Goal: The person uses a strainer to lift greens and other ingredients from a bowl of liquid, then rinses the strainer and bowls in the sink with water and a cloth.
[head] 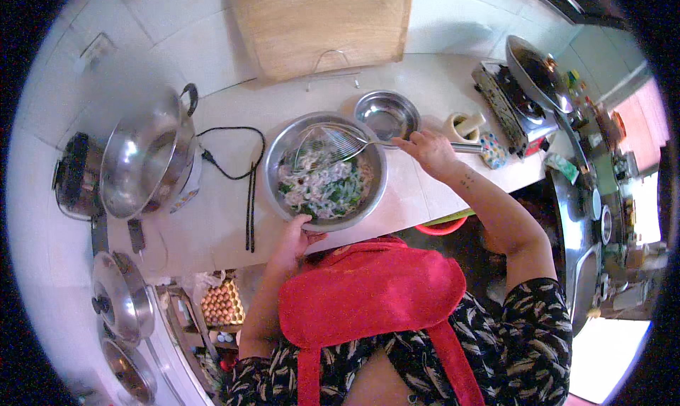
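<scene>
A large metal mixing bowl (272, 167) stands near the counter's front edge, holding a mix of pale shreds and dark green leaves (324, 191). My left hand (298, 235) grips the bowl's near rim, thumb over the edge. In my right hand (431, 150) is the metal handle of a wire skimmer (330, 145). The skimmer's mesh head rests over the far part of the bowl, just above or touching the food; I cannot tell which. Behind it, a smaller metal bowl (387, 118) sits partly under the skimmer's handle.
Left stand a steaming steel wok-shaped pot (149, 162), a power cord (234, 128) and dark chopsticks (250, 207). At right are a mortar with pestle (464, 126), a patterned cloth (494, 150) and a gas stove (514, 106). A wooden board (324, 26) leans behind; eggs (222, 302) sit below.
</scene>
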The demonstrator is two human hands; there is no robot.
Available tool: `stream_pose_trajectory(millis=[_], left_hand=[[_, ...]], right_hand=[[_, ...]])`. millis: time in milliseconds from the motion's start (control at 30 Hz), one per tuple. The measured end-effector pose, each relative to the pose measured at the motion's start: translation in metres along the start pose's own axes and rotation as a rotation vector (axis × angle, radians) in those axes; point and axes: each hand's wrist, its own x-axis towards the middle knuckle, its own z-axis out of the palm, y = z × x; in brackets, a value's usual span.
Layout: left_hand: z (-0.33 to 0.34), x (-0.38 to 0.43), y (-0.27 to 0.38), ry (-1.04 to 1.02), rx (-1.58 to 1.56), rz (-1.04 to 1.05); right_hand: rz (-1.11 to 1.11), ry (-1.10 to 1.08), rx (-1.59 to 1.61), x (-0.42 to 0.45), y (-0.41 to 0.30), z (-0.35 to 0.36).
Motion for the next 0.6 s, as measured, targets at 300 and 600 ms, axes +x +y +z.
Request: stream_pose_trajectory(millis=[300, 600], left_hand=[[-0.013, 0.017, -0.003, 0.14, -0.046, -0.016], [0.01, -0.008, 0.004, 0.167, 0.006, 0.123]], right_hand=[[0.081, -0.067, 0.166, -0.032, -0.019, -0.006], [0.164, 0.271, 0.211, -0.046, -0.018, -0.037]])
